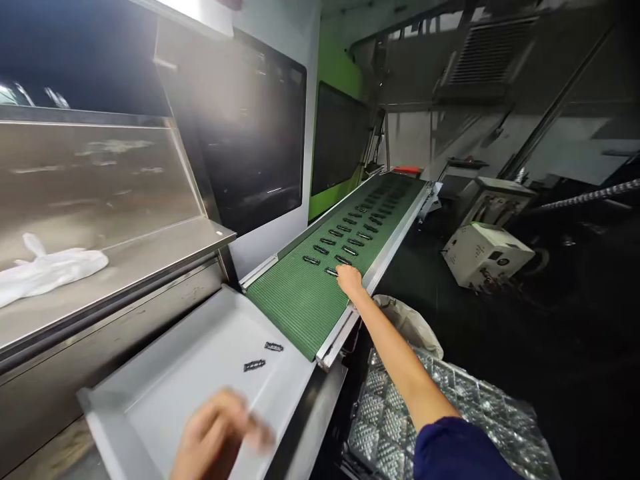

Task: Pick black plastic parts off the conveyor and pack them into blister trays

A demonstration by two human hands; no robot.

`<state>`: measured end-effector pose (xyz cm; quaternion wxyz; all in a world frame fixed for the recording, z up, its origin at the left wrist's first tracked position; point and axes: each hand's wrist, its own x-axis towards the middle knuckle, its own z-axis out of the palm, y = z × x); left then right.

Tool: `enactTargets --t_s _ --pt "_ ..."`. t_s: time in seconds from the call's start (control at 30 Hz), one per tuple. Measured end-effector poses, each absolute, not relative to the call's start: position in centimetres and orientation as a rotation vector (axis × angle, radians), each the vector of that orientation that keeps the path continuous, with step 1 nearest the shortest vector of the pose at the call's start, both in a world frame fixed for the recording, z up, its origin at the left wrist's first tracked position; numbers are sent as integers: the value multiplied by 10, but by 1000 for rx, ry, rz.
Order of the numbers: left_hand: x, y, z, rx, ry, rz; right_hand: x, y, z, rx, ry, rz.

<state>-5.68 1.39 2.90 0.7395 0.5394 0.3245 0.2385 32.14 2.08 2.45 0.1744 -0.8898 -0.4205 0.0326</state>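
Observation:
A green mesh conveyor belt (320,287) slopes away from me, carrying rows of small black plastic parts (350,250). My right hand (349,280) rests at the belt's near right side, its fingertips on or against the closest black parts. Below the belt's near end lies a grey metal tray (165,373) with two black parts (263,355) on it. My left hand (215,433) passes over the tray's lower part, too blurred to show its grip. A dark blue sleeve (455,453) covers my right forearm's upper end.
A stack of clear blister trays (435,413) lies under my right arm, with a pale crumpled sack (410,327) beyond. White boxes (485,253) stand on the dark floor to the right. A steel shelf (100,193) holding a white plastic bag (47,270) rises left, before a green machine (335,120).

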Motion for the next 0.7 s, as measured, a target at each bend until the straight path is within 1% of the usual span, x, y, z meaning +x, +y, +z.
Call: enactTargets --t_s 0.03,0.13,0.2,0.27,0.37,0.47,0.53,0.6,0.7 --pt "-32 20 33 1216 698 586 322 17 26 -2489 -1271 143" --pt "38 42 32 1587 673 804 303 3 29 -2286 -1576 356" --pt "70 57 22 1548 607 719 286 1 30 -2104 -1744 511" --pt "84 66 10 1444 592 614 278 12 33 -1981 -1785 581" --pt "77 68 0 1252 605 568 294 48 42 -1991 -1616 483" --pt "49 61 7 990 599 634 324 80 53 -2059 -1408 370" --pt "27 55 16 830 581 700 330 90 56 -2041 -1347 373" --pt "5 48 22 701 574 789 315 90 56 -1960 -1345 426" --pt "-25 38 24 573 587 946 251 69 50 -1743 -1408 575"
